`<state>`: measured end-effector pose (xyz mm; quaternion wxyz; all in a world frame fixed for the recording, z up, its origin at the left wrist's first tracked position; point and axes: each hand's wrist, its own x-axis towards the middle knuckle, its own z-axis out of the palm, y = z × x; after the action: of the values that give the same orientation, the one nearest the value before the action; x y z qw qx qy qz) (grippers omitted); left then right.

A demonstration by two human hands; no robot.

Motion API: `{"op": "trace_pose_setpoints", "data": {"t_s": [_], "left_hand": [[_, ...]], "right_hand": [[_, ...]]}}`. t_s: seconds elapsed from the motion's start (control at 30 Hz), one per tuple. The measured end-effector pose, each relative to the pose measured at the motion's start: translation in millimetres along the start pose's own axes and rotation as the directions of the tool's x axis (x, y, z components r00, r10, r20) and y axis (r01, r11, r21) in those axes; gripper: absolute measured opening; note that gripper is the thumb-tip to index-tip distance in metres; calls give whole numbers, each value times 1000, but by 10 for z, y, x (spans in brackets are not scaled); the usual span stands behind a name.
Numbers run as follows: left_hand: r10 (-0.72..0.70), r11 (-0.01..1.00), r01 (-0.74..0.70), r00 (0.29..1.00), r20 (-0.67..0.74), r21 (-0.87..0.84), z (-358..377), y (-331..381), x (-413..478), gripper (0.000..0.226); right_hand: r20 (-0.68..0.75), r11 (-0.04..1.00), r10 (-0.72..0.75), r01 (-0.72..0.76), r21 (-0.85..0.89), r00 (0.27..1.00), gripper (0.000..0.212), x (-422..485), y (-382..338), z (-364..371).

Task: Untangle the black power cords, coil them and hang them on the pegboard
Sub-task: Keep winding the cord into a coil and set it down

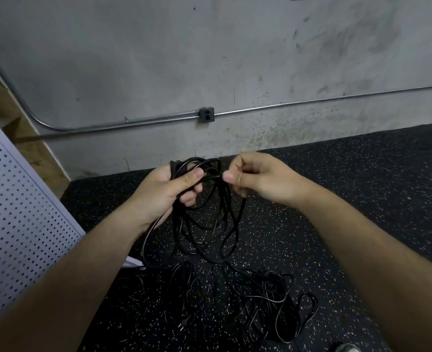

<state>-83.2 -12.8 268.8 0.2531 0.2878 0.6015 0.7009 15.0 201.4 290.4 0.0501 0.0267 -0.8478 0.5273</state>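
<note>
— So, how did the hands sit on your feed?

— I had both forearms reaching forward and angled inward, so the hands nearly met. The left hand (pixel 166 189) was thumb-side up, its fingers curled round a bunch of black cord loops (pixel 209 219), with the thumb laid across the top of them.

— And the other one?

— The right hand (pixel 258 179) sat just beside it, knuckles up. I saw its thumb and forefinger pinching a single strand (pixel 213 176) that ran over from the left thumb; the remaining fingers were curled in.

— Where did the cord go?

— The loops hung below the left hand toward the dark speckled floor (pixel 349 199). One strand ran on into a loose tangle (pixel 268 306) lying on that floor, lower and to the right. A plug (pixel 183 324) lay at the tangle's left side.

— The pegboard?

— White pegboard (pixel 14 204), at the left edge, well apart from both hands.
</note>
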Motion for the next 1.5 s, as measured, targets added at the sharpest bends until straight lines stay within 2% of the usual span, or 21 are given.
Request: {"op": "trace_pose_setpoints", "data": {"t_s": [0.1,0.17,0.2,0.23,0.3,0.37,0.4,0.5,0.57,0.7,0.83,0.93,1.07,1.13,1.2,1.3,1.33,1.4,1.5], "left_hand": [[4,993,-8,999,-33,-119,-10,25,-5,23],[16,984,-28,997,-71,-175,-48,48,-9,29],[19,983,-37,995,-100,-177,-78,59,-6,34],[24,988,-43,991,-132,-148,-116,61,2,37],[32,996,-13,974,-225,86,-175,48,21,28],[52,932,70,945,-322,356,-216,8,44,20],[63,905,103,928,-368,414,-226,-16,52,19],[89,902,145,859,-504,406,-278,-25,54,22],[78,939,118,840,-537,322,-326,-18,56,27],[37,984,47,889,-457,172,-238,3,36,24],[26,975,52,941,-338,218,-147,-35,-2,18],[31,956,46,966,-257,289,-94,-93,-27,25],[3,950,63,978,-211,306,27,-136,-30,41],[14,951,49,979,-201,305,85,-139,-30,35],[30,968,20,980,-197,249,126,-117,-29,29],[6,999,0,988,-153,43,161,-12,-31,36],[-2,1000,3,990,-138,8,162,29,-29,38],[-14,1000,12,992,-123,-14,152,94,-33,43],[-33,995,21,992,-120,-101,109,130,-30,42]], "right_hand": [[136,991,84,-97,89,987,37,-28,145,-40],[244,980,125,-158,121,962,42,-45,240,-11],[249,975,137,-174,134,959,43,-43,279,1],[214,970,145,-181,160,966,43,-32,305,2],[84,947,148,-166,275,985,39,-8,296,-33],[-40,909,163,-134,395,986,34,15,209,-101],[-96,900,185,-129,416,978,32,25,159,-135],[-251,936,266,-187,298,931,30,48,37,-169],[-331,953,291,-244,177,898,29,53,-2,-155],[-470,943,292,-332,-1,833,35,98,-6,-104],[-538,942,235,-327,-80,810,36,137,-20,1],[-500,975,183,-221,-17,846,34,133,-63,90],[-349,998,54,-45,33,936,32,122,-134,248],[-306,999,11,6,53,952,32,129,-144,314],[-297,997,-9,30,67,955,28,143,-118,352],[-301,997,-10,34,74,954,23,142,-48,380],[-296,997,5,18,75,955,28,143,-14,379],[-266,999,38,-35,13,963,52,152,73,344],[-142,994,100,-104,-22,985,77,130,139,364]]}}
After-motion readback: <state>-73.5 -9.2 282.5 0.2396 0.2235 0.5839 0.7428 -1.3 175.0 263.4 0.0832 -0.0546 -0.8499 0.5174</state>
